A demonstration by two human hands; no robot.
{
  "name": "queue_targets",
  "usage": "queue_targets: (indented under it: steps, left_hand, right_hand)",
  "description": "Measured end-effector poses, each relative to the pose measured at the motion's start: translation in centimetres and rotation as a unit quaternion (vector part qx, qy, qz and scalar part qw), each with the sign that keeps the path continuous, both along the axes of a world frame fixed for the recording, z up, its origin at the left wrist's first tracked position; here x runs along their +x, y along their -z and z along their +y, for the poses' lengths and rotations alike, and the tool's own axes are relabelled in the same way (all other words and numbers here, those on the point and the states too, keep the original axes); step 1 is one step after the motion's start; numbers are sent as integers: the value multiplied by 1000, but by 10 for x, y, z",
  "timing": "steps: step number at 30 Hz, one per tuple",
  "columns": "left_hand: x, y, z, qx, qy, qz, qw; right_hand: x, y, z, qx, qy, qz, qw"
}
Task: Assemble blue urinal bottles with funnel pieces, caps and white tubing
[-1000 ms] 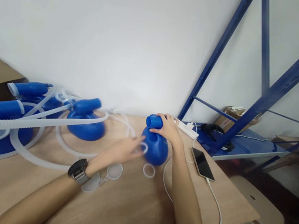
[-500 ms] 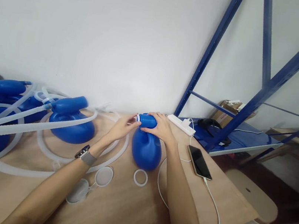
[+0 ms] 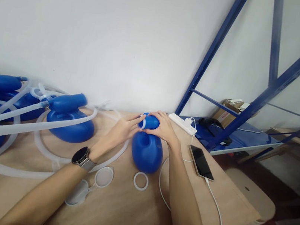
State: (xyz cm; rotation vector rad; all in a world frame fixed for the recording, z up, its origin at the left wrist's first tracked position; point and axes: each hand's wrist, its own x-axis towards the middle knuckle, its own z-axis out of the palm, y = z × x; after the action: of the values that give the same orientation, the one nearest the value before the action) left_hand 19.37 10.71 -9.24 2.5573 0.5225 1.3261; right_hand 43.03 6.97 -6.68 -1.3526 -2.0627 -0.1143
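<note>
The wooden surface (image 3: 115,212) meets a white wall (image 3: 107,38), a blue rack (image 3: 212,58) at right. Both arms (image 3: 185,193) reach forward to the bottle (image 3: 146,156) standing near the wall: the right hand (image 3: 165,128) clasps its neck (image 3: 150,122), the left hand (image 3: 124,130) pinches the ring (image 3: 144,123) there.

Apparently a workshop; a wood-toned table (image 3: 112,212) bears several blue bottles (image 3: 146,157) and pale hoses (image 3: 37,127); a blue metal rack (image 3: 272,89) stands alongside.

1 head camera, worn by person; looks forward and down across table (image 3: 112,212), toward white wall (image 3: 107,38). Near view: left hand (image 3: 119,130) and right hand (image 3: 165,128) just below center, blue rack (image 3: 210,56) at right.
</note>
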Motion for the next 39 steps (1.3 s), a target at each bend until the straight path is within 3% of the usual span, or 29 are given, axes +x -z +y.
queue_targets:
  steps: [4, 8, 13, 18, 23, 28, 31, 35, 39]
  left_hand:
    - [-1, 4, 2, 95, 0, 31, 995]
    - [-3, 3, 1, 102, 16, 21, 994]
    - [1, -3, -10, -54, 13, -18, 998]
    - [15, -8, -14, -257, 2, -82, 963]
    - [16, -5, 4, -290, -82, -55, 952]
    - [12, -5, 6, -328, -76, -81, 938]
    - [9, -11, 5, -411, -54, -130, 901]
    - [-19, -33, 15, -495, -68, -155, 852]
    - [-80, -61, 7, -477, -121, -121, 862]
  right_hand:
    - [2, -1, 0, -9, -15, 4, 1000]
    - [1, -2, 0, -14, -22, 11, 1000]
    - [-1, 0, 0, -18, 2, 2, 1000]
    - [-9, -8, -4, -43, 41, -51, 997]
    - [-26, -14, -10, -37, 61, -126, 989]
    - [-28, -11, -14, -104, 80, -62, 989]
    - [-19, -7, -13, -119, 49, -28, 991]
    - [3, 2, -3, -135, 53, 12, 989]
    - [22, 9, 7, -178, -3, 34, 983]
